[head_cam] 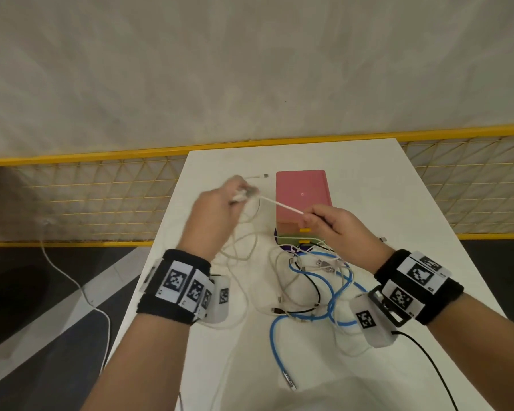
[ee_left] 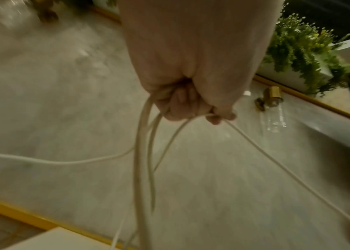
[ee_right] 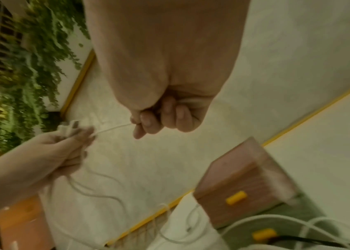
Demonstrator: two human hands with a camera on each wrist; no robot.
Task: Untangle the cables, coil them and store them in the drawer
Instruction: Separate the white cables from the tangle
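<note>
White table (head_cam: 368, 179): beside pink drawer box (head_cam: 301, 197), left hand (head_cam: 217, 209) grips gathered thin white cable (head_cam: 282, 205) loops; right hand (head_cam: 335, 229) pinches it taut, apparently for coiling.

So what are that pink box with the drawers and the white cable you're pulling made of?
The pink drawer box looks like matte plastic: flat even colour, rounded corners, small yellow moulded handles. The white cable, stretched between the left hand and right hand, seems rubbery plastic-sheathed, smooth and bending in soft loops. I can't be sure of either.
</note>
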